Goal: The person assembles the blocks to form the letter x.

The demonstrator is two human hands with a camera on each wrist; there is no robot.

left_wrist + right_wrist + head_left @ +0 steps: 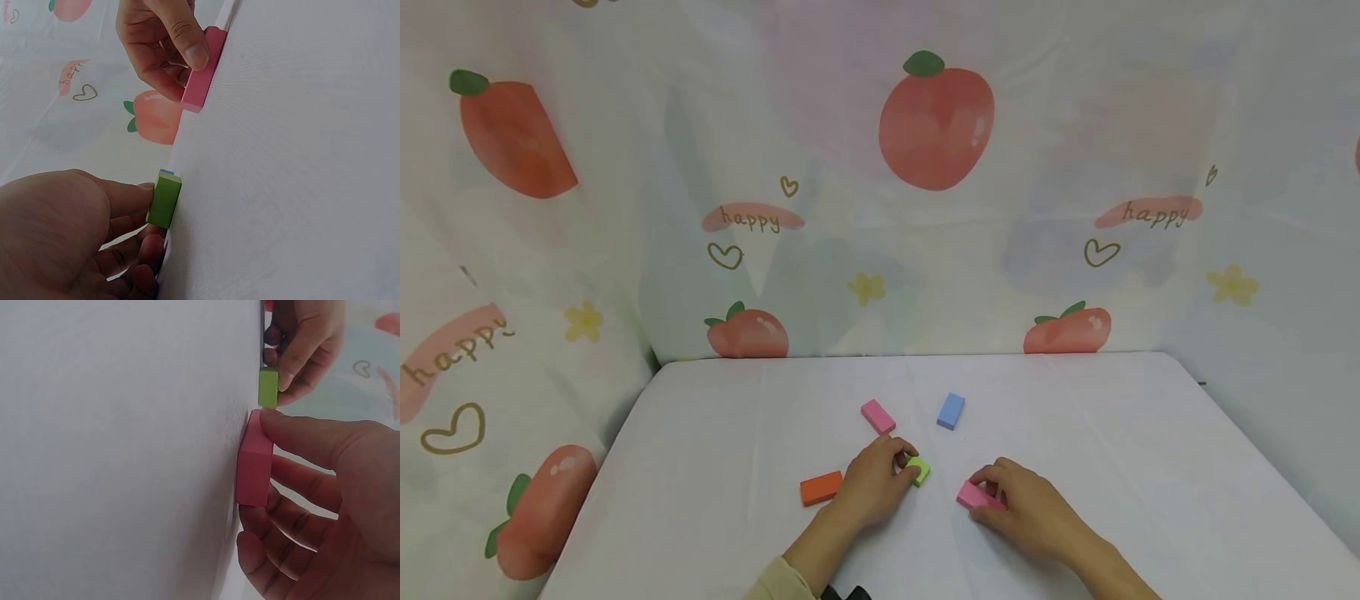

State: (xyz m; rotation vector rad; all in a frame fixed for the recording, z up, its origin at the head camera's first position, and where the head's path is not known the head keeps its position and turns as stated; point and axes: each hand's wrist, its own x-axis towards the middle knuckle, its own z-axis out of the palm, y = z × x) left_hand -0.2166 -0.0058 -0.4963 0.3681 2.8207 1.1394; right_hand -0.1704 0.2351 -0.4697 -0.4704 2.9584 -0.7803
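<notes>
In the head view my left hand pinches a small lime-green block between thumb and fingers at the middle of the white table. To its right, my right hand grips a pink block by its sides, low at the tabletop. The left wrist view shows the green block held at the fingertips, with the right hand and pink block beyond. From the right wrist, the pink block lies between thumb and fingers; the green block is a short way off.
An orange block lies just left of my left hand. Beyond the hands lie a second pink block and a blue block. The white-covered table meets a fruit-printed cloth at its back edge.
</notes>
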